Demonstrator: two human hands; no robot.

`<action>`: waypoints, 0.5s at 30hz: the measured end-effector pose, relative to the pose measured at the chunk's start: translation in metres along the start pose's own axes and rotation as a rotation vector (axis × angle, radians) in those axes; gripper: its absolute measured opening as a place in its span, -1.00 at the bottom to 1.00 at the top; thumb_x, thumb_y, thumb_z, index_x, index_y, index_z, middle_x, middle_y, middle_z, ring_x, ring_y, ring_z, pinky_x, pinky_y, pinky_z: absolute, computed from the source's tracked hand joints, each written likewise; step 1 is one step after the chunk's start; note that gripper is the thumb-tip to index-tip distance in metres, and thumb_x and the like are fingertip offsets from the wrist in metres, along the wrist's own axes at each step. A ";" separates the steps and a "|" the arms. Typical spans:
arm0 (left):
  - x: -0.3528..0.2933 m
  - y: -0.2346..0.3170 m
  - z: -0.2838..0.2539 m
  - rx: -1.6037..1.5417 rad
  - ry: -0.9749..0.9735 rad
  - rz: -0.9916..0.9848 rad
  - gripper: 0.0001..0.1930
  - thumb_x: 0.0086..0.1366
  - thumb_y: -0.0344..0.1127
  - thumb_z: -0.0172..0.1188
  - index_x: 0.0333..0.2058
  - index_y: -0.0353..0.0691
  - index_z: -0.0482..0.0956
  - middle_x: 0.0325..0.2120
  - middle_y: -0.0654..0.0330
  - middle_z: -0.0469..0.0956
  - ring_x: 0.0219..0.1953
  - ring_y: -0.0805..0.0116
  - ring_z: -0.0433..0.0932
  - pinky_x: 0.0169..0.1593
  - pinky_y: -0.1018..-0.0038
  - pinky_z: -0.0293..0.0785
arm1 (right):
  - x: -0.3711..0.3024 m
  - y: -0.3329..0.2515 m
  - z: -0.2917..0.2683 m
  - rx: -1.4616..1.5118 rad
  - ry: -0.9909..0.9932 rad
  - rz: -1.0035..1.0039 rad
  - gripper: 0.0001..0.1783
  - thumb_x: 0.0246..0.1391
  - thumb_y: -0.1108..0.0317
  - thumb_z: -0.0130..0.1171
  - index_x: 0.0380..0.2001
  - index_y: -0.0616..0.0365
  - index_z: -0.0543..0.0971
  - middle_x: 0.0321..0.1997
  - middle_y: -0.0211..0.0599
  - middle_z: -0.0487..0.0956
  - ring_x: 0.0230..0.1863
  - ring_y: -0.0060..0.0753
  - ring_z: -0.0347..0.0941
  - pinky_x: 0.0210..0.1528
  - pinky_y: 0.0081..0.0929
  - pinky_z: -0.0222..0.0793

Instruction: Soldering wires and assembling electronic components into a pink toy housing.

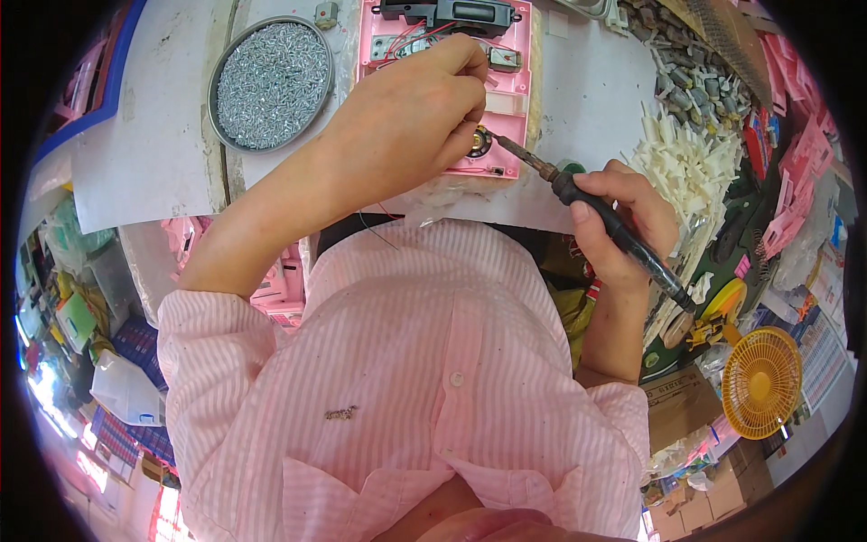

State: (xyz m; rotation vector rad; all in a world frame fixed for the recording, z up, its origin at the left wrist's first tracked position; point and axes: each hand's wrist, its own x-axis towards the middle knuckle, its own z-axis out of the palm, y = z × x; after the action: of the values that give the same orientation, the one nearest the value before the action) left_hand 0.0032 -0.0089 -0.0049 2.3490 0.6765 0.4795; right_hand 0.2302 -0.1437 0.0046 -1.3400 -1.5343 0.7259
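Note:
My right hand (632, 217) is wrapped round the black handle of a soldering iron (569, 188). The iron's tip points up and left, reaching a small round speaker (479, 141) inside a pink plastic case (517, 83). Over the middle of that case is my left hand (406, 117), its fingers bent and pinched together. What they hold, if anything, is hidden behind the hand. A black box-shaped part (474, 13), thin red wires (411, 43) and a small metal motor (504, 60) sit in the upper half of the case.
A round metal dish (214, 113) full of small screws (275, 81) stands left of the case. To the right lie heaps of white plastic parts (682, 172), small motors (686, 86) and pink pieces (799, 181). A yellow basket (763, 384) is at the lower right.

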 end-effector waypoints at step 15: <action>-0.003 0.002 0.002 0.009 0.031 0.005 -0.88 0.13 -0.44 0.27 -0.38 -0.30 0.51 -0.19 0.16 0.45 -0.22 0.14 0.55 -0.18 0.32 0.52 | -0.003 -0.005 -0.008 -0.005 0.050 -0.026 -0.76 -0.14 0.54 0.38 -0.31 0.31 0.63 -0.59 -0.34 0.52 -0.64 -0.58 0.28 -0.59 -0.61 0.06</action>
State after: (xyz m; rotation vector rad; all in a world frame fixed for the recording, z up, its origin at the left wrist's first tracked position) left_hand 0.0030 -0.0127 -0.0058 2.3569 0.6888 0.5173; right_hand 0.2352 -0.1491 0.0111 -1.3304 -1.5125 0.6681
